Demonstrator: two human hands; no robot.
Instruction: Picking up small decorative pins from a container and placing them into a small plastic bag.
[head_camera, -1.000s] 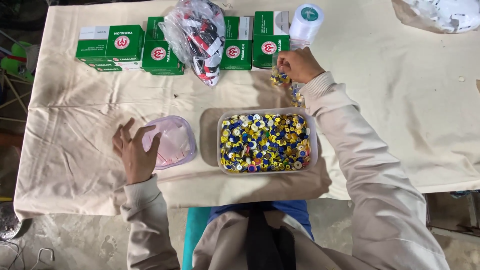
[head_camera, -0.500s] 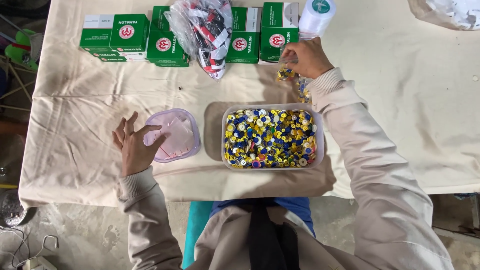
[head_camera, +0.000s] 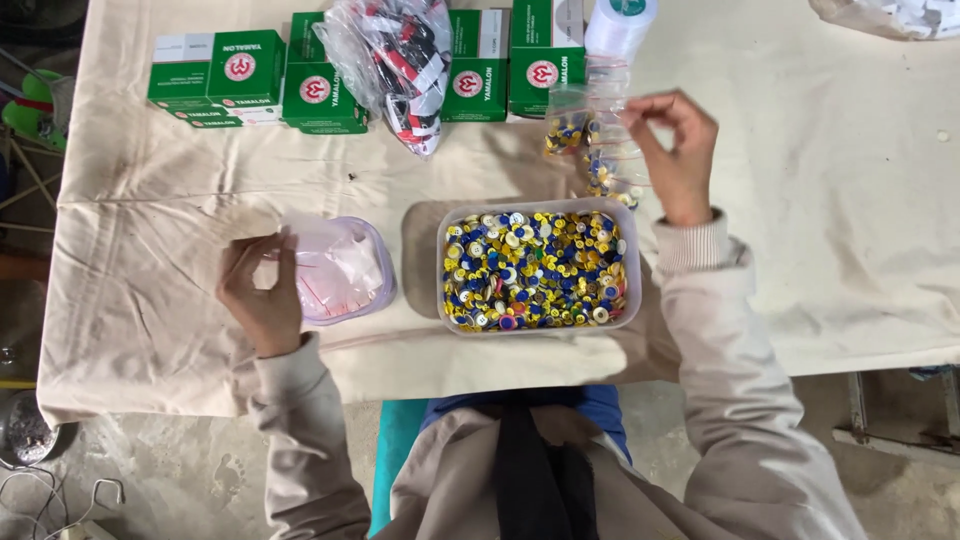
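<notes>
Small clear bag (head_camera: 598, 140) of yellow and blue buttons: now lifted off the cloth and pinched at its top edge by right hand (head_camera: 680, 150); half a second ago same hand lay lower, closed over the bag near the green boxes. Bag hangs behind the clear tub (head_camera: 538, 268), just beyond its far rim, a few buttons gathered low inside. Reads as bag raised for handling, mouth state not discernible.

Left hand (head_camera: 262, 295): a second ago resting flat by the pink tub; now fingers curled, pinching an empty clear bag (head_camera: 325, 268) at the near rim of the pink tub (head_camera: 340, 270).

Containers:
- Clear tub: heaped nearly full with buttons, yellow, blue, white, a few red.
- Pink tub: holds thin clear bags only, no buttons seen.
- Large clear sack (head_camera: 395, 60): red, black and white items, kind unclear.
- Green boxes (head_camera: 245, 85): closed, rowed along far edge of table (head_camera: 850, 200).
- White roll (head_camera: 620, 25) beside boxes.
</notes>
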